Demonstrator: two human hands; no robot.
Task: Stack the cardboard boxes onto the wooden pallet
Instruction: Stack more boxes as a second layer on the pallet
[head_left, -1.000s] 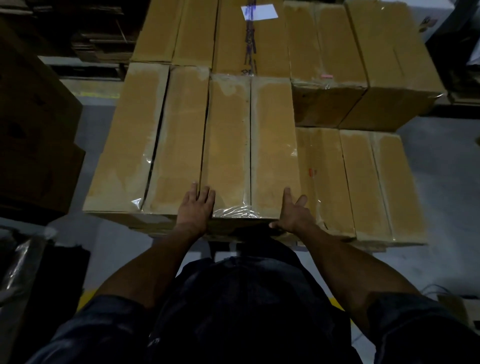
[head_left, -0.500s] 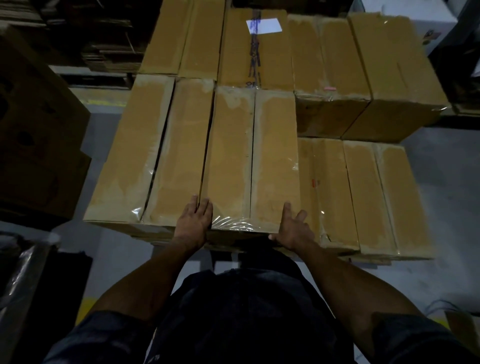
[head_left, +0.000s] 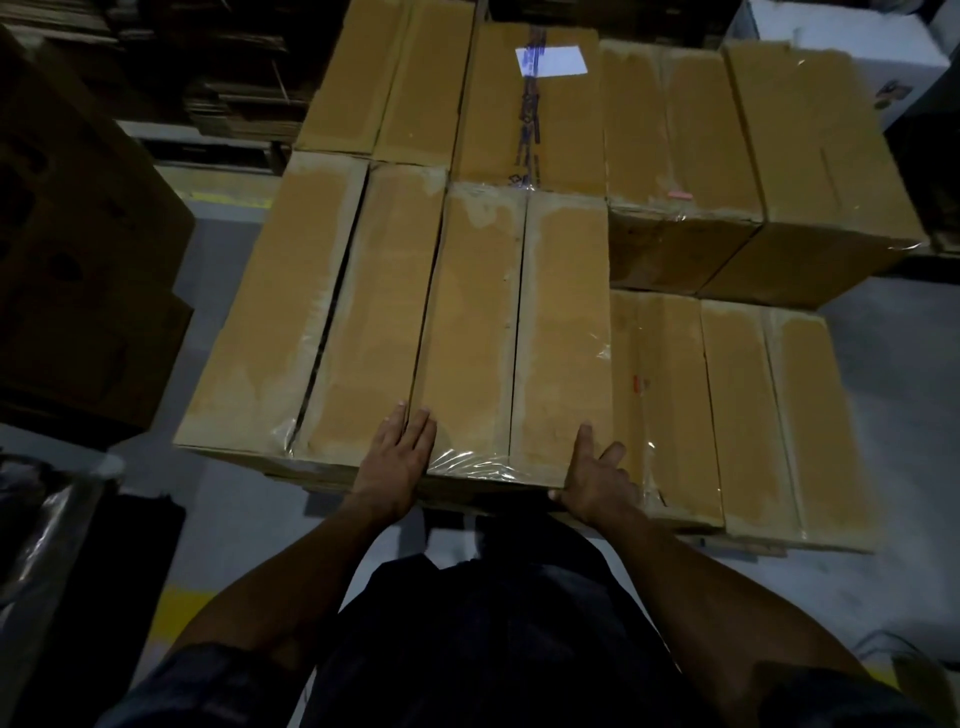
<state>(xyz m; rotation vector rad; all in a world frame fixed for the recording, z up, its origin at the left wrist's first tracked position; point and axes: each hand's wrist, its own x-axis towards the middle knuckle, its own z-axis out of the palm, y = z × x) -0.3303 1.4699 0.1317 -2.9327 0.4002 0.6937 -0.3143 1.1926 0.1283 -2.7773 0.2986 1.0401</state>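
A long taped cardboard box lies on the top layer in front of me, tight against a matching box on its left. My left hand rests flat at its near left corner, fingers straight along the seam between the two. My right hand presses the near right corner with fingers spread. Lower boxes lie to the right. Further boxes fill the back row, one with a white label. The pallet is almost fully hidden under the stack.
Dark stacked cartons stand at the left and a plastic-wrapped bundle at the lower left. Grey floor with a yellow line surrounds the stack. Flattened cardboard is piled behind.
The view has tilted slightly, so the boxes sit lower in frame. Both hands stay at the near corners of the same box.
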